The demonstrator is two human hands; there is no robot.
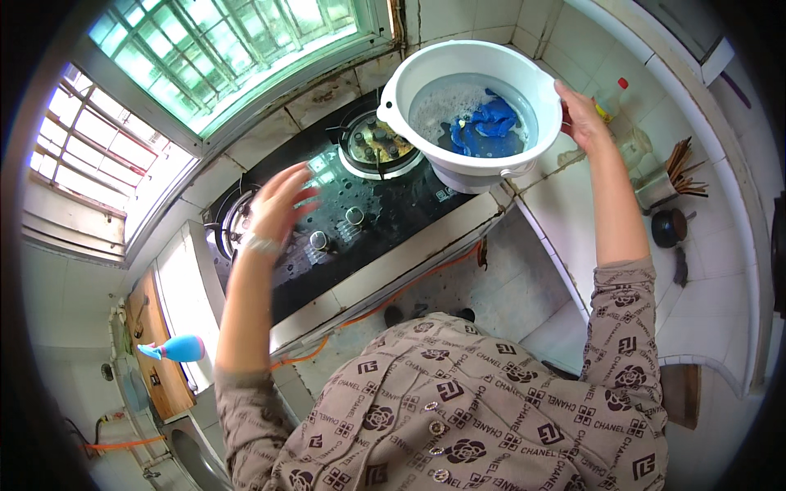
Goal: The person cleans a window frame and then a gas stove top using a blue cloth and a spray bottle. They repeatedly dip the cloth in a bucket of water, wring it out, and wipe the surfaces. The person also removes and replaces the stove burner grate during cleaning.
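Note:
A white plastic bucket (410, 73) stands at the right end of the black glass gas hob (393, 215). Soapy water fills part of it, and a blue cloth (491, 119) lies soaking there. My right hand (580, 116) grips the bucket's right rim, its fingers partly hidden behind the wall. Over the left side of the hob, my left hand (279, 205) is raised with fingers apart, slightly blurred and holding nothing. Below that hand is the left burner (236, 224). The right burner (377, 144) sits beside the bucket. Two control knobs (354, 215) are near the hob's front edge.
At left, a blue spray bottle (184, 348) is by a wooden board (156, 362) and a sink (190, 454). To the right are a clear bottle with a red cap (608, 103), a chopstick holder (656, 189) and a small dark pot (668, 228). An orange hose (405, 285) runs along the counter front.

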